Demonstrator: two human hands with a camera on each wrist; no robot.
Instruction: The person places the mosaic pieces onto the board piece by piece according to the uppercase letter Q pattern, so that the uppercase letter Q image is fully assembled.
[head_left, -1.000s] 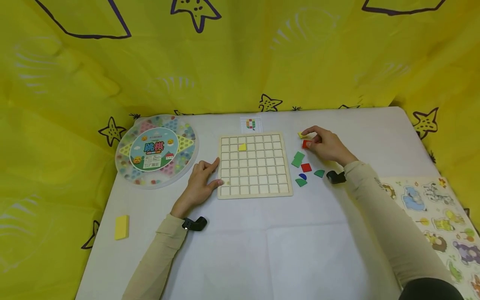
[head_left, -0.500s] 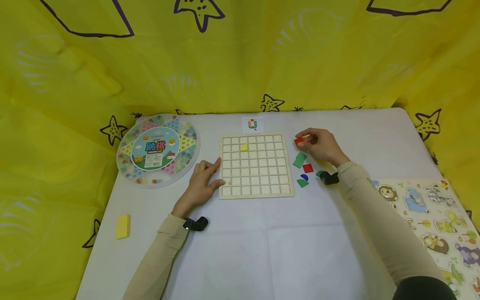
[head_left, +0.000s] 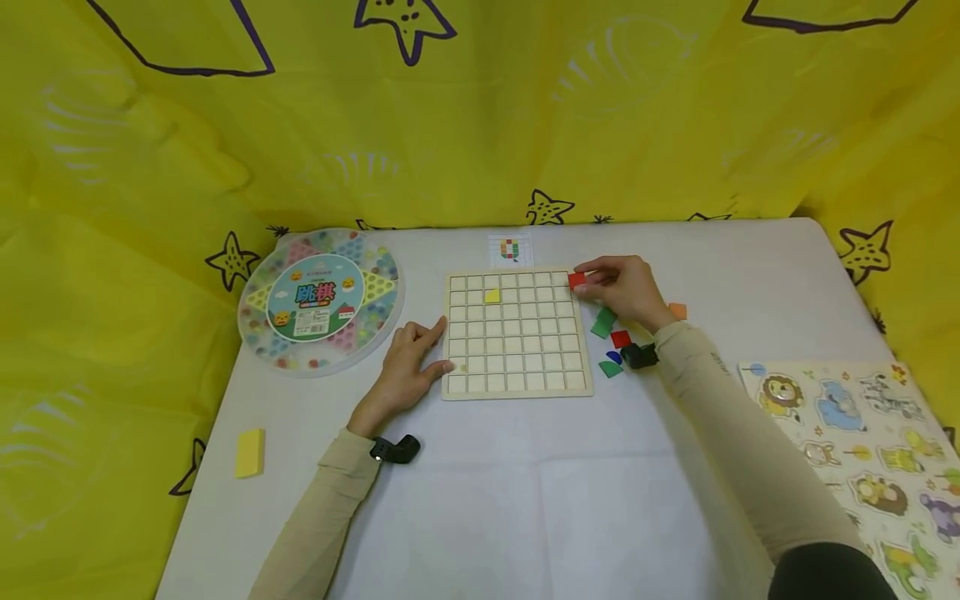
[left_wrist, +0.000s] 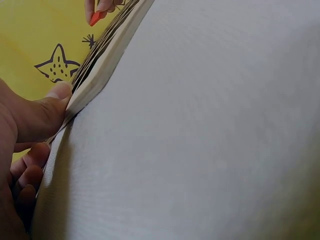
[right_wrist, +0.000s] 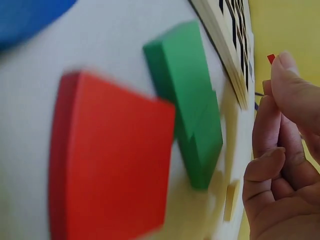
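Just begun, it seems: yellow piece on board, 11 o'clock | right hand pinches red block, 2 o'clock | left hand, finger and thumb apart, touches board, 8 o'clock | green pieces not on, 3 o'clock

Near the far left corner of your table, a round label on the clear round box reads 跳棋 in large characters; its smaller print is too tiny for you to read. At the far edge, a small card bears a tiled figure resembling a Q.
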